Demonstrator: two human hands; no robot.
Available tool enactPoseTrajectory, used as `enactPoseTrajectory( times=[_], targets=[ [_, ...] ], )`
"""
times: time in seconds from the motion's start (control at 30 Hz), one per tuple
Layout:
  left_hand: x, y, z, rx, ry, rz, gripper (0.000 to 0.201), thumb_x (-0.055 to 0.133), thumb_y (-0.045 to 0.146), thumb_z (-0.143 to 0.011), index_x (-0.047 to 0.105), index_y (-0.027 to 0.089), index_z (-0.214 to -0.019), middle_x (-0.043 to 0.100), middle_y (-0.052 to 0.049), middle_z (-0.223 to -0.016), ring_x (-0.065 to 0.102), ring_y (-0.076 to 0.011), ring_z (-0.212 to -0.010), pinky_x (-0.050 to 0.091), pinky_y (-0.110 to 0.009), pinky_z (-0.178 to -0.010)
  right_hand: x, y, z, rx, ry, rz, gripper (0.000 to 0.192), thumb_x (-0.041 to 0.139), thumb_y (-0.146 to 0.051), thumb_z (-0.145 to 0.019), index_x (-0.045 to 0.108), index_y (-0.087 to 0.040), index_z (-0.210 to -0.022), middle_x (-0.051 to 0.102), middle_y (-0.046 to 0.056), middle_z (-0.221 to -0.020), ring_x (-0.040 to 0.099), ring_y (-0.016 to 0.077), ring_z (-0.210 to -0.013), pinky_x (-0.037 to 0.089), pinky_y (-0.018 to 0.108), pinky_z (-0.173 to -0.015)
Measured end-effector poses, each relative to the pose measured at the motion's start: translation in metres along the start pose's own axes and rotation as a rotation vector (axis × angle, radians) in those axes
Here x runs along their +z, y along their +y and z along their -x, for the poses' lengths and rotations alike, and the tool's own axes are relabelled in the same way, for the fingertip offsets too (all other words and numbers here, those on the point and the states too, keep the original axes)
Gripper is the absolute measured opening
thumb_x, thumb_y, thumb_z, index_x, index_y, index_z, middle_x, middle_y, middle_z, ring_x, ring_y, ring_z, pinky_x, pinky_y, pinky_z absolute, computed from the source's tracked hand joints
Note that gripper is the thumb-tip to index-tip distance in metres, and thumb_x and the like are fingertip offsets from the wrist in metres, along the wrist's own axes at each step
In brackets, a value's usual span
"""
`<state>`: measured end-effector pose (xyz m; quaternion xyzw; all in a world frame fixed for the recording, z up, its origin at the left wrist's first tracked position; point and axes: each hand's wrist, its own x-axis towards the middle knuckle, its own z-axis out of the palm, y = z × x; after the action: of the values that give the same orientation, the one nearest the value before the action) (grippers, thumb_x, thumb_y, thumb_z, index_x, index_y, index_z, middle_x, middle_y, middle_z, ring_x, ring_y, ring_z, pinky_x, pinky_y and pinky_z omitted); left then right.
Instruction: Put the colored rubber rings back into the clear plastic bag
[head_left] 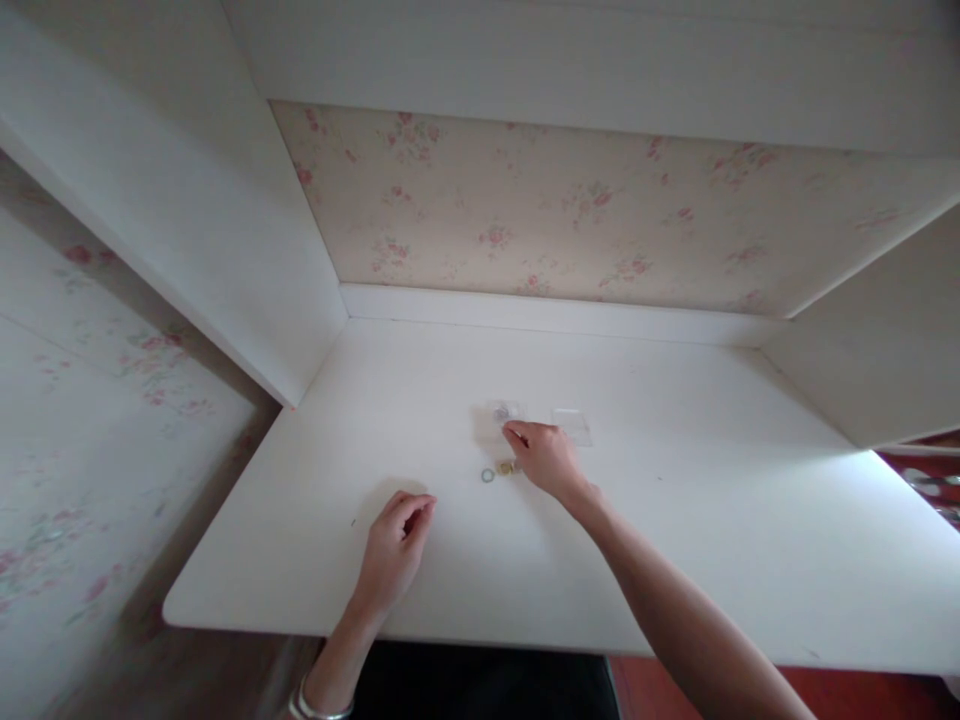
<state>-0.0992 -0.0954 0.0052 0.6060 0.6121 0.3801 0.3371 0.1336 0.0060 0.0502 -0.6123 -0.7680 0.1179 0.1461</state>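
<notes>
Head view looked down on a white desk (675, 540). Right hand (546, 458), at frame centre, had its fingertips pressed on a small clear bag (504, 411); whether they pinched it could not be told. Just below lay a metal ring (488, 475) and a brass piece (508, 467). Left hand (395, 545), lower left of centre, rested loosely curled and empty. Another clear bag (571, 424) lay right of the first.

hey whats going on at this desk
A person is leaning over a white desk with both hands out. The right hand reaches to a small clear plastic packet, its fingertips at the packet's edge. A second clear packet lies just right of it. By that hand sit a small metal ring and a small brass-coloured piece. The left hand rests curled on the desk, holding nothing visible.
</notes>
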Motion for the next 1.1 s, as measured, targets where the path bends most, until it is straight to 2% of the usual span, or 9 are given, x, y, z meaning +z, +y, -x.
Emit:
enactPoseTrajectory(
  times=[0.2,0.33,0.43,0.6,0.77,0.93,1.1],
  targets=[
    [-0.002,0.001,0.002,0.006,0.002,0.021,0.025,0.047,0.034,-0.089,0.067,0.020,-0.096,0.062,-0.003,-0.084,0.057,-0.0143,-0.074,0.047,-0.025,-0.066,0.000,0.010,-0.037,0.068,-0.025,0.146,0.035,0.038,-0.037,-0.090,0.070,-0.027,-0.084,0.070,0.004,-0.081,0.059,0.0155,-0.067,0.028,0.024,-0.055],
    [-0.002,0.000,0.002,0.023,0.004,-0.001,0.025,0.046,0.034,-0.089,0.066,0.020,-0.093,0.061,-0.003,-0.083,0.057,-0.0142,-0.073,0.047,-0.025,-0.065,0.000,0.010,-0.043,0.088,-0.033,0.179,0.034,0.039,-0.039,-0.089,0.072,-0.028,-0.085,0.070,0.004,-0.081,0.060,0.0165,-0.067,0.028,0.024,-0.054],
    [0.000,0.000,0.004,0.045,-0.013,-0.057,0.026,0.044,0.033,-0.090,0.066,0.020,-0.093,0.061,-0.004,-0.083,0.057,-0.0142,-0.073,0.047,-0.025,-0.065,-0.001,0.014,-0.040,0.124,0.032,0.110,0.034,0.040,-0.041,-0.088,0.072,-0.029,-0.090,0.070,0.004,-0.080,0.060,0.0165,-0.066,0.029,0.024,-0.054],
    [0.008,0.010,0.009,0.136,-0.157,-0.273,0.025,0.039,0.028,-0.092,0.064,0.023,-0.095,0.061,-0.004,-0.092,0.059,-0.0135,-0.080,0.048,-0.023,-0.072,-0.002,0.029,-0.017,0.176,0.172,-0.103,0.034,0.044,-0.042,-0.086,0.072,-0.025,-0.091,0.065,0.001,-0.064,0.056,0.0135,-0.057,0.031,0.023,-0.053],
    [0.019,0.026,-0.003,0.175,-0.243,-0.437,0.022,0.040,0.025,-0.092,0.062,0.025,-0.098,0.061,-0.001,-0.099,0.060,-0.0123,-0.085,0.046,-0.022,-0.076,0.013,0.028,0.033,0.169,0.182,-0.351,0.037,0.045,-0.046,-0.086,0.072,-0.021,-0.087,0.060,-0.001,-0.054,0.051,0.0107,-0.048,0.034,0.021,-0.050],
    [0.034,0.041,-0.023,0.221,-0.279,-0.572,0.022,0.040,0.026,-0.092,0.061,0.026,-0.098,0.061,-0.001,-0.098,0.061,-0.0131,-0.086,0.045,-0.023,-0.074,0.040,0.010,0.070,0.146,0.164,-0.522,0.032,0.047,-0.044,-0.087,0.071,-0.022,-0.090,0.069,0.001,-0.072,0.055,0.0118,-0.053,0.042,0.022,-0.053],
    [0.047,0.050,-0.039,0.254,-0.300,-0.656,0.022,0.041,0.028,-0.092,0.058,0.026,-0.106,0.061,-0.002,-0.102,0.061,-0.0144,-0.088,0.044,-0.024,-0.070,0.050,0.005,0.078,0.120,0.195,-0.576,0.029,0.046,-0.039,-0.089,0.070,-0.023,-0.089,0.071,0.003,-0.086,0.064,0.0155,-0.072,0.047,0.023,-0.065]
  ],
)
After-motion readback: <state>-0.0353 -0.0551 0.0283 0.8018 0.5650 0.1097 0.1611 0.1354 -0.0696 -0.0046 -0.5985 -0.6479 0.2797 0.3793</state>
